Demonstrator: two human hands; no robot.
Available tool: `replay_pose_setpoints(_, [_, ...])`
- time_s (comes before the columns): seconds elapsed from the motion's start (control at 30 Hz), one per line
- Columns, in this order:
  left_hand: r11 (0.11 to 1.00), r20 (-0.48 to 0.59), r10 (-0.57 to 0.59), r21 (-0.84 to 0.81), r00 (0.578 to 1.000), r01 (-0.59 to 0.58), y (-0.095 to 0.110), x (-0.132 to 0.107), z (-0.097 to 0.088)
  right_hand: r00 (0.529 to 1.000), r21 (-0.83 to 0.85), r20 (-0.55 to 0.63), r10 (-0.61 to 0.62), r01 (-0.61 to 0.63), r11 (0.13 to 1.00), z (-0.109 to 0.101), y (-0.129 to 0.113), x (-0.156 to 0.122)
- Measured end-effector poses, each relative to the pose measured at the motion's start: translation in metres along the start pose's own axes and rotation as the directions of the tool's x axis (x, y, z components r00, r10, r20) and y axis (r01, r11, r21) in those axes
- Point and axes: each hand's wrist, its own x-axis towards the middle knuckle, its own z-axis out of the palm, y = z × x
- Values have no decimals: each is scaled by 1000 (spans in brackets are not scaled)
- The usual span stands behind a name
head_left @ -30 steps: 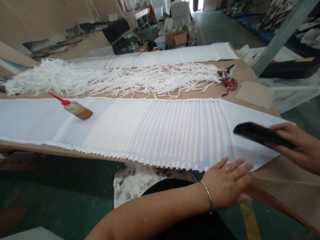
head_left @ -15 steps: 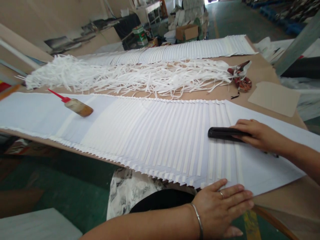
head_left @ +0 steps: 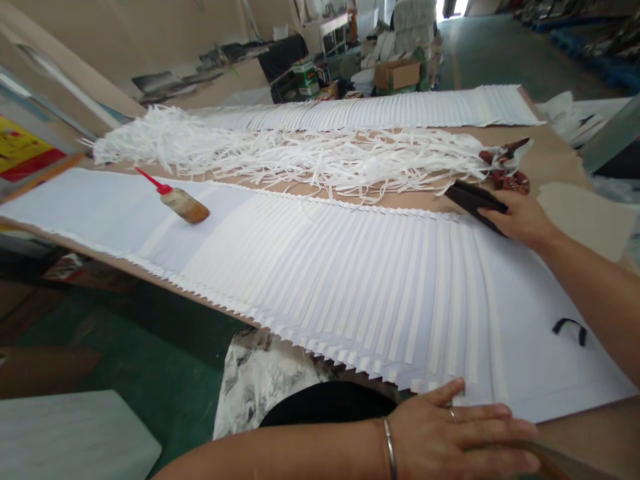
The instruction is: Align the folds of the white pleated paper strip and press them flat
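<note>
White sheets overlap in a long fanned row [head_left: 350,280] across the table, with pale strips along their edges. My left hand [head_left: 460,433] lies flat, fingers stretched, on the near edge of the right-hand sheets; it wears a ring and a bracelet. At the far edge of the row, my right hand [head_left: 527,217] grips a flat black block-like tool [head_left: 470,199], tilted; its exact kind is unclear. A short curved black piece [head_left: 570,327] rests on the rightmost white sheet [head_left: 535,313]. Toward the left, a bottle with a red nozzle [head_left: 185,205] lies on the sheets.
A long heap of white strips [head_left: 300,160] lies behind the row, with another fanned row of sheets [head_left: 400,110] beyond. A dark red-and-black object [head_left: 507,180] and a beige sheet [head_left: 585,217] are at the right. A black round seat [head_left: 330,403] stands below the near edge.
My right hand has moved away from me with the black tool, from mid-sheet to the far edge. My left hand stays flat at the near edge. The view has shifted slightly.
</note>
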Motion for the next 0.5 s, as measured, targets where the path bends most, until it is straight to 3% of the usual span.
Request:
replay_pose_setpoints(0.1, [997,-13,2,-82,1000,-3,-12,-12,-28,998,-195,-15,-59,55,979,-4,-15,-30])
replay_pose_setpoints(0.13, [994,7,-48,-99,999,49,-16,-19,-33,989,-240,53,-136,144,960,-2,-24,-50])
replay_pose_setpoints(0.17, [987,50,-113,-106,992,118,-19,-26,-36,951,-219,203,-233,277,936,1,-35,-74])
replay_pose_setpoints(0.23, [966,139,-226,-97,964,241,-22,-41,-34,763,3,480,-433,492,870,15,-60,-126])
replay_pose_setpoints(0.3, [956,187,-262,-87,947,282,-22,-51,-28,563,149,601,-567,618,772,33,-79,-167])
replay_pose_setpoints(0.33, [957,191,-259,-84,947,279,-22,-55,-24,512,173,615,-599,654,736,42,-85,-177])
replay_pose_setpoints(0.4, [962,190,-247,-73,950,264,-20,-58,-18,495,151,632,-597,677,721,54,-87,-174])
replay_pose_setpoints(0.5, [961,181,-262,-40,948,274,-17,-58,-15,605,66,622,-497,592,803,61,-72,-117])
